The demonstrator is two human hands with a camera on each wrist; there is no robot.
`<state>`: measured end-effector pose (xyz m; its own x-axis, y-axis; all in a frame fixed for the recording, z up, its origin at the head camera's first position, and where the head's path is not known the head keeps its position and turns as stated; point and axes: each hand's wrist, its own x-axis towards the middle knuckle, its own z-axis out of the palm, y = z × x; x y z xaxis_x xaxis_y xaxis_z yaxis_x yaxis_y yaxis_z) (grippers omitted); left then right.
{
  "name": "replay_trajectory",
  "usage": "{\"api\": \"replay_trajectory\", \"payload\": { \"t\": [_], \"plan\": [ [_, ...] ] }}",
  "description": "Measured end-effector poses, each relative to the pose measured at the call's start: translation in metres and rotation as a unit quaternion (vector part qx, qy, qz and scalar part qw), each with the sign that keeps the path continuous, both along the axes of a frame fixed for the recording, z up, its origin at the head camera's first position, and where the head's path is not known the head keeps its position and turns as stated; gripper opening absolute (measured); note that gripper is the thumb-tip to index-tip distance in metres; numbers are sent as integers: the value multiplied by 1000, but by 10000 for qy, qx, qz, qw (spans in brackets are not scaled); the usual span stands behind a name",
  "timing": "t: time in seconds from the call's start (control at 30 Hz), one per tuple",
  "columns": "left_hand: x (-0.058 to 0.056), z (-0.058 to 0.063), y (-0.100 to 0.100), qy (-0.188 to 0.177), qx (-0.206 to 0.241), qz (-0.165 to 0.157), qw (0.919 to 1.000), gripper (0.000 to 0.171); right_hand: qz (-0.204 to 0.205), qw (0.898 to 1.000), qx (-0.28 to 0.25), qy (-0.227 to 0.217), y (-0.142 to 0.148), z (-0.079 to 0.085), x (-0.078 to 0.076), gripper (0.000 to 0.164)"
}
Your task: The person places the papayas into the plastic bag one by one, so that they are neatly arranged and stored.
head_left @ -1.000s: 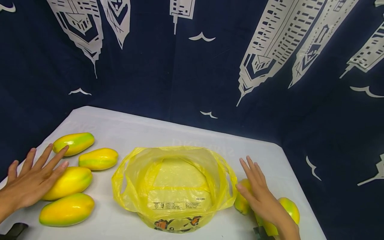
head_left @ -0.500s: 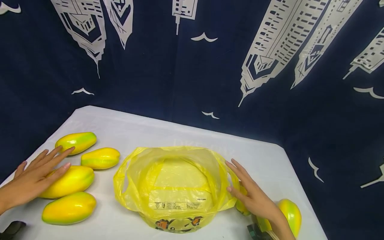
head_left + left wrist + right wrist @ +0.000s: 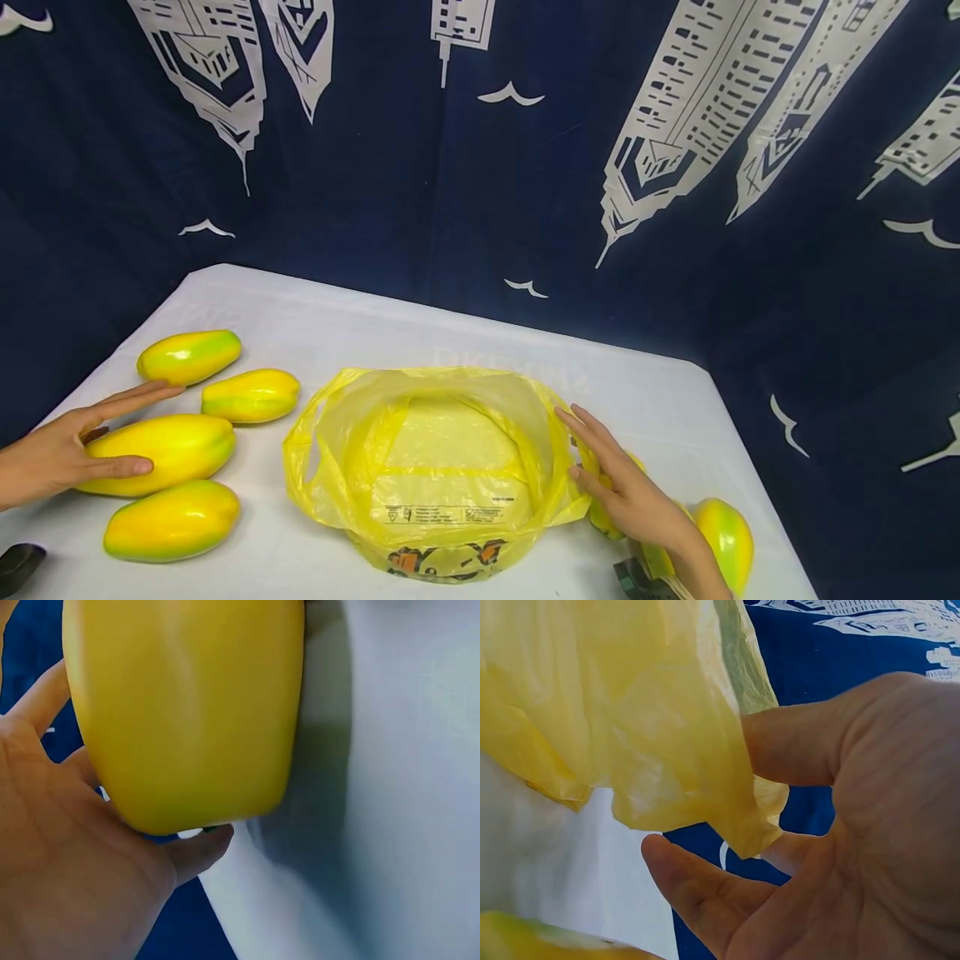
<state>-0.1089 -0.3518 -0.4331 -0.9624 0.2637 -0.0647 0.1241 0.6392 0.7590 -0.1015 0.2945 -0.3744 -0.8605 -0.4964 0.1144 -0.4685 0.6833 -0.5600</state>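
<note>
Bare hands (image 3: pixel 630 492), dark wrist cameras (image 3: pixel 21 568)

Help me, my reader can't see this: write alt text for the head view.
A left hand touches a yellow fruit and a right hand is at the right edge of an open yellow plastic bag on a white table. More fruit lies on both sides of the bag.

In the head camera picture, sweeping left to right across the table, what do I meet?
Left grip, left cluster's rightmost fruit, open yellow plastic bag, right grip, far-right fruit. I've skipped anything whose place overlaps.
</note>
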Motion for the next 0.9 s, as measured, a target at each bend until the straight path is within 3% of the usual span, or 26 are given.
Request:
{"api": "replay_trajectory", "payload": {
  "t": [0.13,0.6,0.9],
  "plan": [
    [0,-3,-6,-176,332,-54,9993,87,0,10000,72,26,-1,0,1,61],
    [3,-5,-13,-397,-212,-202,9988,83,-20,9999,140,1,-2,-2,-2,61],
    [4,-7,-11,-373,-464,52,9982,75,-62,9999,134,-77,-2,-4,-3,62]
  ]
}}
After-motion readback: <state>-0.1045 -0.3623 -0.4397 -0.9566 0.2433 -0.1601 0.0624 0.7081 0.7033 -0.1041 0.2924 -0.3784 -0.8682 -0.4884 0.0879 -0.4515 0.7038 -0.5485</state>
